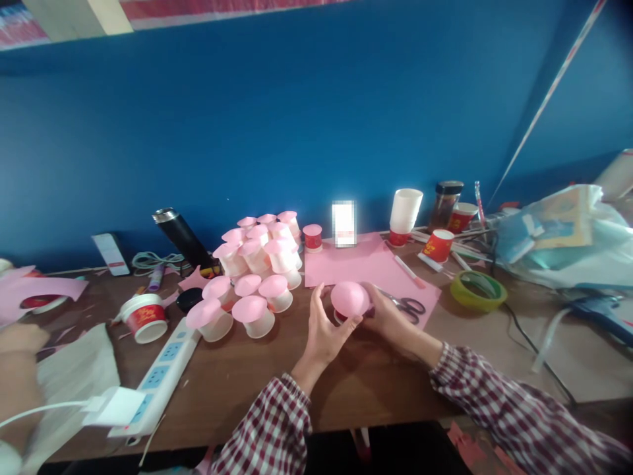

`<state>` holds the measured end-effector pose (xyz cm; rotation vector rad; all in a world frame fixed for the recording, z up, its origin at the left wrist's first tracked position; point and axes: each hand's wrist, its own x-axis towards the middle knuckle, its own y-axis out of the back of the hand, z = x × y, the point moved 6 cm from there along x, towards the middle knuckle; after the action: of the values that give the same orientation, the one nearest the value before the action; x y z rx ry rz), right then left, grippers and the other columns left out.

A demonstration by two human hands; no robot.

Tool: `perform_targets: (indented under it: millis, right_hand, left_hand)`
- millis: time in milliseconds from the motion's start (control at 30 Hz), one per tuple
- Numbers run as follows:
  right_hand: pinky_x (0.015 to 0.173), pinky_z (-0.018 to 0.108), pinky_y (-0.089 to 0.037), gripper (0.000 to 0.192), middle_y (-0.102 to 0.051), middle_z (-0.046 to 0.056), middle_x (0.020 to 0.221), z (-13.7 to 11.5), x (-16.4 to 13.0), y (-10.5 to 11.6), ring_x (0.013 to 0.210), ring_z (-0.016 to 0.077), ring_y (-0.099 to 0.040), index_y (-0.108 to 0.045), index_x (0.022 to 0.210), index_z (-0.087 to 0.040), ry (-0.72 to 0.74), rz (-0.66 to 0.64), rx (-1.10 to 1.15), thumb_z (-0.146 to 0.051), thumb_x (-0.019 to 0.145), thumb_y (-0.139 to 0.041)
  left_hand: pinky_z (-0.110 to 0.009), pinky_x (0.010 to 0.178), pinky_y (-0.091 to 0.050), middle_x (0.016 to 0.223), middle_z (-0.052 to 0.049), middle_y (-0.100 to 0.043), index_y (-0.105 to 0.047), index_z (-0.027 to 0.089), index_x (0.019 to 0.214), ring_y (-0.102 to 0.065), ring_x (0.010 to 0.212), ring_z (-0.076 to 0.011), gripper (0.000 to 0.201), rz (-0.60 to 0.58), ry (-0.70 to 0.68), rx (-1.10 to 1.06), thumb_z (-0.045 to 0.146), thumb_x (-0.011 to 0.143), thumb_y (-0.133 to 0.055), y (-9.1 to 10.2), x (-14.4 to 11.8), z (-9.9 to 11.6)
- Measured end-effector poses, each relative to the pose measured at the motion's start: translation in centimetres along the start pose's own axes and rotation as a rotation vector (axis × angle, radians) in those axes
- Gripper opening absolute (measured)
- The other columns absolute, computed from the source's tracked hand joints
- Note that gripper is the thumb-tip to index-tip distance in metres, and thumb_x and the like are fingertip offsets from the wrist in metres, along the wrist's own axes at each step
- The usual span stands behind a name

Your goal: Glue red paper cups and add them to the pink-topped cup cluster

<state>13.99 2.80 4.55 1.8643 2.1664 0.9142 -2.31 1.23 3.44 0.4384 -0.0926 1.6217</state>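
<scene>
At the far left edge a blurred hand (17, 340) of someone else lies on the table (237, 382), beside a white cloth (79, 376). A power strip (158, 376) runs slantwise from the near edge up toward a cluster of pink-topped cups (252, 270), which fills the table's middle left back to the blue wall (297, 119). A red and white cup (145, 318) stands left of the strip, and a black flask (180, 239) leans behind the cluster.

My left hand (324, 330) comes up from a checked sleeve, wrist bent, fingers spread and curled around the left side of the pink cup (349, 300), thumb against its rim. My right hand (388, 316) reaches in from the right, forearm flat across the table, fingers closed on the cup's right side. So both hands grip the cup, which sits low over the table at the near edge of the pink sheet (366, 267).

Scissors (408, 305) lie on that sheet, just beside my right fingers. A green roll (477, 290) lies further right, and behind it stand more cups and a jar (445, 204). A plastic bag (558, 237) crowds the far right. Bare tabletop lies between my forearms and along the near edge.
</scene>
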Motion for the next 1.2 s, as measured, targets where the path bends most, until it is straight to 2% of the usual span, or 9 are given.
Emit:
perform_targets:
  millis: [67,167,267,500,667,867,1000,1100,1200]
  right_hand:
    - [0.087,0.039,-0.048,0.054,-0.063,0.010,0.113,-0.2,-0.1,0.2,0.099,0.0252,-0.061,-0.051,0.121,-0.020,0.040,0.014,-0.023,-0.016,0.070,-0.070]
    - [0.088,0.041,-0.048,0.052,-0.064,0.011,0.112,-0.5,-0.3,0.3,0.100,0.0266,-0.060,-0.052,0.120,-0.019,0.075,0.024,-0.077,-0.016,0.071,-0.070]
    - [0.085,0.040,-0.049,0.047,-0.065,0.010,0.107,-0.7,-0.5,0.2,0.096,0.0264,-0.061,-0.055,0.115,-0.019,0.067,0.010,-0.088,-0.019,0.072,-0.072]
    - [0.073,0.036,-0.051,0.032,-0.065,0.008,0.096,0.0,-1.0,-0.2,0.082,0.0226,-0.063,-0.060,0.103,-0.017,0.003,-0.022,-0.057,-0.024,0.074,-0.072]
    - [0.072,0.036,-0.053,0.038,-0.064,0.009,0.097,0.2,-1.2,-0.6,0.079,0.0221,-0.064,-0.058,0.104,-0.016,-0.067,-0.029,-0.011,-0.025,0.071,-0.075]
    - [0.083,0.041,-0.052,0.048,-0.064,0.011,0.108,0.2,-1.1,-1.1,0.095,0.0267,-0.063,-0.059,0.114,-0.018,-0.043,-0.010,0.005,-0.023,0.070,-0.075]
    - [0.083,0.041,-0.052,0.051,-0.063,0.013,0.110,0.5,-1.0,-1.3,0.094,0.0273,-0.064,-0.060,0.119,-0.016,-0.041,-0.022,0.015,-0.025,0.070,-0.074]
    - [0.079,0.039,-0.053,0.050,-0.063,0.014,0.108,0.1,-0.9,-1.3,0.090,0.0268,-0.064,-0.060,0.118,-0.014,-0.007,-0.009,-0.010,-0.025,0.071,-0.073]
    - [0.080,0.039,-0.052,0.046,-0.063,0.012,0.107,-0.5,-0.8,-0.9,0.089,0.0256,-0.063,-0.060,0.116,-0.018,0.011,0.029,-0.061,-0.021,0.072,-0.071]
  left_hand:
    - [-0.048,0.111,-0.036,0.142,-0.020,-0.043,-0.030,0.019,0.143,-0.045,0.132,-0.0331,0.101,0.000,-0.011,-0.009,0.041,0.062,-0.086,-0.2,-0.1,-0.3]
    - [-0.049,0.110,-0.035,0.139,-0.019,-0.046,-0.038,0.020,0.139,-0.046,0.131,-0.0348,0.098,0.041,-0.009,0.004,0.039,0.057,-0.089,0.0,-0.1,-0.4]
    - [-0.048,0.109,-0.037,0.135,-0.016,-0.051,-0.043,0.021,0.134,-0.049,0.128,-0.0339,0.089,0.067,0.027,-0.019,0.036,0.058,-0.088,0.2,0.0,-0.5]
    - [-0.045,0.107,-0.039,0.130,-0.016,-0.057,-0.038,0.020,0.136,-0.054,0.125,-0.0320,0.083,0.041,0.032,-0.026,0.021,0.064,-0.080,0.6,-0.1,0.0]
    - [-0.044,0.111,-0.037,0.134,-0.016,-0.055,-0.045,0.020,0.132,-0.049,0.131,-0.0335,0.084,0.064,0.038,-0.110,0.025,0.059,-0.085,0.7,-0.1,0.2]
    - [-0.045,0.113,-0.033,0.135,-0.015,-0.053,-0.045,0.020,0.133,-0.046,0.133,-0.0329,0.084,0.080,0.032,-0.110,0.024,0.059,-0.085,0.9,-0.1,-0.3]
    - [-0.044,0.114,-0.033,0.136,-0.015,-0.052,-0.043,0.020,0.134,-0.046,0.134,-0.0327,0.083,0.066,0.016,-0.087,0.022,0.062,-0.083,0.8,-0.1,-0.2]
    - [-0.044,0.113,-0.035,0.135,-0.015,-0.053,-0.041,0.020,0.135,-0.047,0.133,-0.0324,0.082,0.061,0.010,-0.088,0.021,0.063,-0.082,0.7,-0.1,0.0]
    - [-0.043,0.109,-0.039,0.135,-0.016,-0.052,-0.038,0.020,0.136,-0.051,0.129,-0.0304,0.082,0.037,0.007,-0.147,0.024,0.066,-0.081,0.4,-0.1,0.0]
